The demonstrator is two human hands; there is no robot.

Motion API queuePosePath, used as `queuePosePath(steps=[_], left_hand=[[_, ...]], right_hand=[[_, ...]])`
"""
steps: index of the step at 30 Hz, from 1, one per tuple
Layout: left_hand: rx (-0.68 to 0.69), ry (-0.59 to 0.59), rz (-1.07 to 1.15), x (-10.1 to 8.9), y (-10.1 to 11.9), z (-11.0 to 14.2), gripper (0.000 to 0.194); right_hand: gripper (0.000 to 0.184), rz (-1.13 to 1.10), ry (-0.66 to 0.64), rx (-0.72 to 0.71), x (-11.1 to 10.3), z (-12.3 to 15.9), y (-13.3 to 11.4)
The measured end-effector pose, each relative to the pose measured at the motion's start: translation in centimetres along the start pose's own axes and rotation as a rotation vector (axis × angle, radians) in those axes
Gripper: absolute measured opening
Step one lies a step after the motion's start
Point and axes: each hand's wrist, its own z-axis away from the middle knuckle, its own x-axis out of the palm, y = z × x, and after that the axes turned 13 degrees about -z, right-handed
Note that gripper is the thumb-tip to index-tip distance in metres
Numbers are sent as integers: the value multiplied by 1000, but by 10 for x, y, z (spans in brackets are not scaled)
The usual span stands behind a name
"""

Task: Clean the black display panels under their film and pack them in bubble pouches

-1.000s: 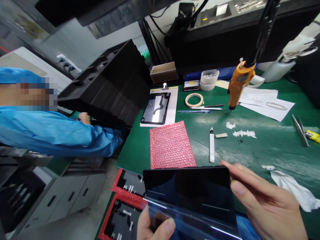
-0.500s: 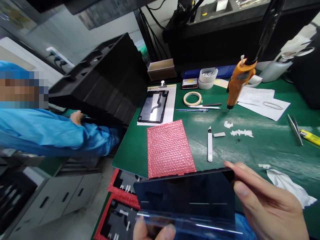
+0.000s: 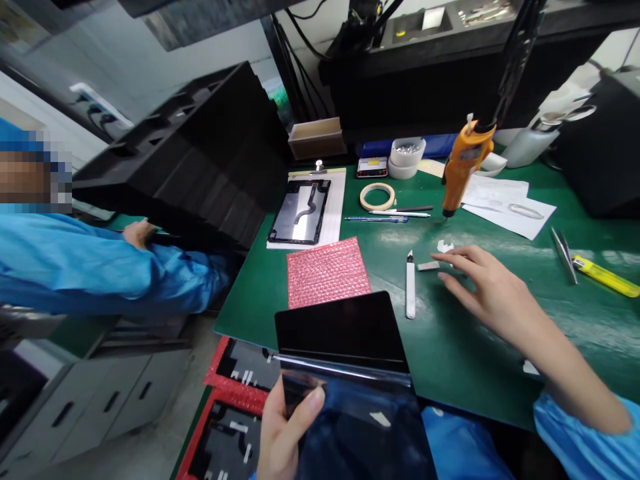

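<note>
My left hand (image 3: pixel 291 420) is closed on the left edge of a black tablet screen (image 3: pixel 343 327), which is tilted above the bench's front edge. Clear film (image 3: pixel 365 393) lies over the screen's lower part, with a bright fold running across it. A small white scrap shows on the film. My right hand (image 3: pixel 493 287) reaches over the bench with thumb and fingers apart, holding nothing. Its fingertips are close to a small grey block (image 3: pixel 429 266) and torn white scraps (image 3: pixel 445 246); whether they touch is unclear. A white craft knife (image 3: pixel 411 287) lies left of the block.
Pink bubble wrap (image 3: pixel 327 273) lies behind the screen. Beyond are a tablet housing (image 3: pixel 300 213) on a clipboard, a tape roll (image 3: pixel 377 197), pens and a hanging orange electric screwdriver (image 3: pixel 465 167). Tweezers (image 3: pixel 565 255) and a yellow cutter (image 3: pixel 605 275) lie right. A co-worker's blue sleeve (image 3: pixel 100 267) is left.
My right hand has let go of the screen's right edge and moved over the bench to the small grey block. The screen, in my left hand, has turned and dropped lower.
</note>
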Motion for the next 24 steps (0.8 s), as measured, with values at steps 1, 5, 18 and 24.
queuePosePath(steps=[1, 5, 18, 24], left_hand=[[2, -13, -8, -1, 0, -1, 60], [-30, -77, 10, -4, 0, 2, 57], [-78, -114, 94, 4, 8, 21, 51], [-85, -145, 121, 5, 11, 25, 50]], right_hand=[[44, 16, -30, -3, 3, -4, 12], [55, 12, -72, -43, 12, -17, 29], [32, -149, 258, 52, -27, 30, -76], [35, -92, 243, 70, -31, 55, -89]])
